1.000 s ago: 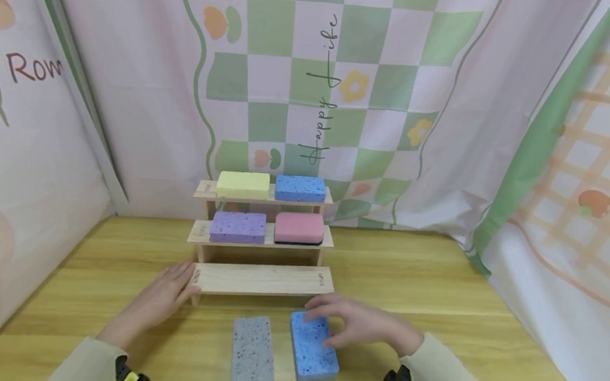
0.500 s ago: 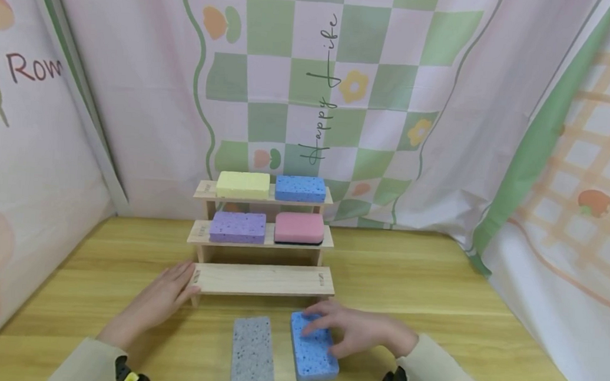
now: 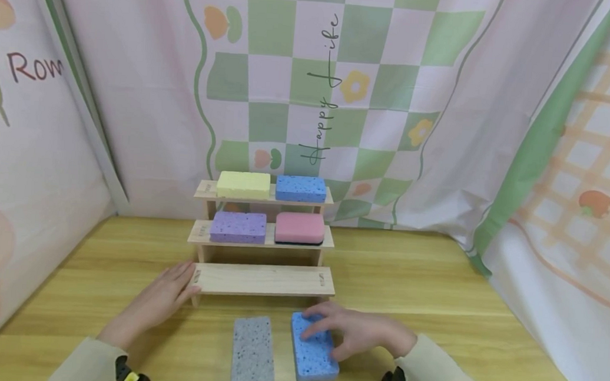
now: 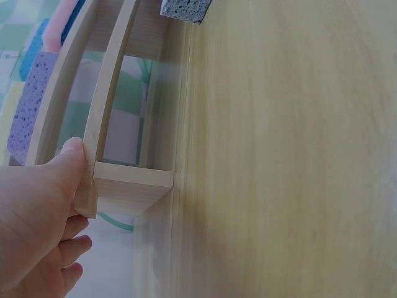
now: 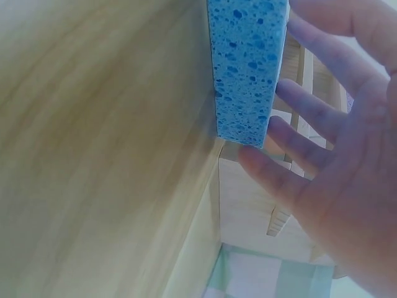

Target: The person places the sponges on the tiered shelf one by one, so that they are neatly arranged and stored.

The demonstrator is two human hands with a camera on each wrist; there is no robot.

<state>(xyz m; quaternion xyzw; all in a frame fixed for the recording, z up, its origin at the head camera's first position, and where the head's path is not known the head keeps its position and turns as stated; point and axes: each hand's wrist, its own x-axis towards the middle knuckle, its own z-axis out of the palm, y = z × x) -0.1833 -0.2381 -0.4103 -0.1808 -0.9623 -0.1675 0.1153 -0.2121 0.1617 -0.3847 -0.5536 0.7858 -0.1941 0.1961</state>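
Observation:
A three-tier wooden stand (image 3: 261,280) stands on the table. At the left end of its lowest board my left hand (image 3: 162,296) grips the wood; the left wrist view shows the thumb (image 4: 71,158) against the board and the fingers curled beside its end. My right hand (image 3: 364,331) rests over a speckled blue sponge (image 3: 317,359) lying flat in front of the stand. Seen from the right wrist, the fingers (image 5: 310,112) are spread and loosely bent along the sponge's top, not wrapped round it. Left of it lies a speckled grey sponge (image 3: 253,355).
On the top tier sit a yellow sponge (image 3: 243,185) and another blue sponge (image 3: 300,188). The middle tier bears a purple sponge (image 3: 238,227) and a pink sponge (image 3: 299,228) with a dark underside. Patterned curtains (image 3: 344,87) close in the table (image 3: 411,269).
My right hand has shifted slightly right and down over the blue sponge, then nearly stopped. My left hand, the stand and the sponges have stayed put.

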